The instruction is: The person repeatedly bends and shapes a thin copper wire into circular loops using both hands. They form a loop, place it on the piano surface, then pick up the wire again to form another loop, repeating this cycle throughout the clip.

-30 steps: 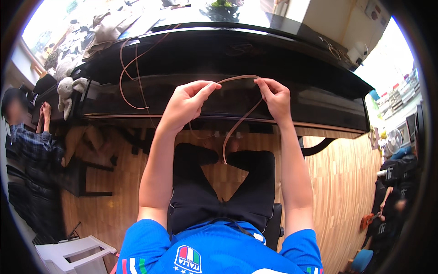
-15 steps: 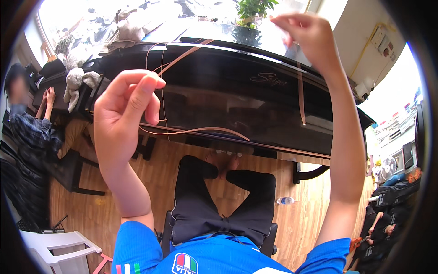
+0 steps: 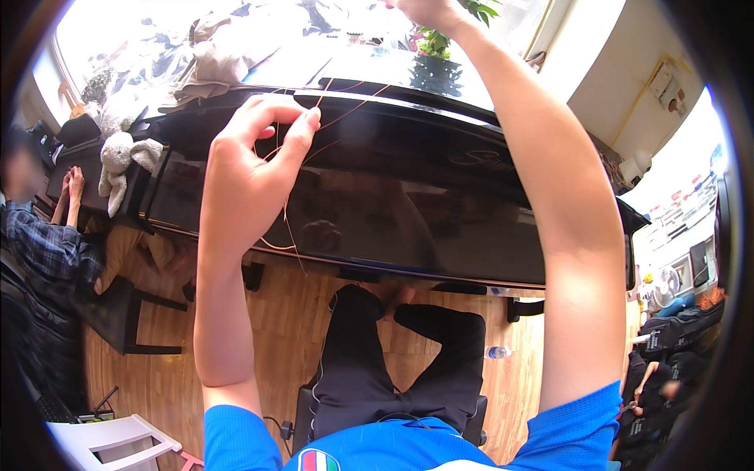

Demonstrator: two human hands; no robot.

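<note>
My left hand (image 3: 259,153) is raised in front of the black piano, with thumb and forefinger pinched on thin tan strips (image 3: 324,93). Their ends fan out above the fingertips, and a thin curled strand (image 3: 278,246) hangs below the hand. What the strips are made of I cannot tell. My right hand (image 3: 428,11) reaches far up to the top edge, near a green plant (image 3: 434,43). Its fingers look drawn together but are partly cut off, so anything in them is hidden.
The glossy black piano (image 3: 408,196) spans the view before my knees. A grey plush rabbit (image 3: 118,153) sits at its left end. A person (image 3: 51,235) sits at far left beside a black stool (image 3: 133,314). A water bottle (image 3: 497,352) lies on the wooden floor.
My right hand has moved up and left to the top edge. My left hand has shifted right and slightly up, still pinching the strips. The strip hanging near my right arm no longer shows.
</note>
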